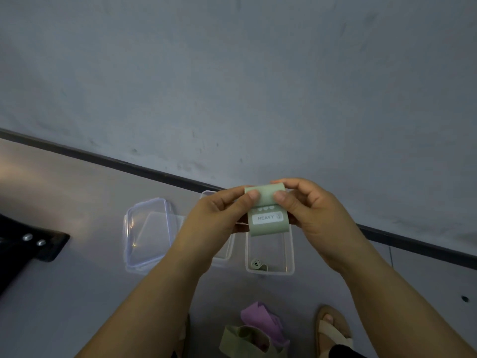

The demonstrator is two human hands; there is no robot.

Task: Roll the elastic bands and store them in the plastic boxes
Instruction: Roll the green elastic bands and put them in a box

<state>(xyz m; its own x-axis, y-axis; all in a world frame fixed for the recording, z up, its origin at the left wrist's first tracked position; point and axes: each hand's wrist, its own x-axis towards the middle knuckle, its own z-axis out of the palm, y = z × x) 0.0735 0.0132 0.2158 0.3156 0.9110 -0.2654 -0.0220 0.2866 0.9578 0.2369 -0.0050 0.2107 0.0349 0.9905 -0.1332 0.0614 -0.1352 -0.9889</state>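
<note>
Elastic band [268, 228], label "HEAVY", in pinch of left hand [216, 215] and right hand [315, 213]

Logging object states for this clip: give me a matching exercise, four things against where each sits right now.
Things:
1. green HEAVY band
2. rolled band
3. purple band
4. clear lid

Places:
A. inside the right-side clear box
B. farthest left of the four
C. pinched between the left hand and the right hand
D. beside the sandalled foot

Pairs: 1-C, 2-A, 3-D, 4-B
</note>
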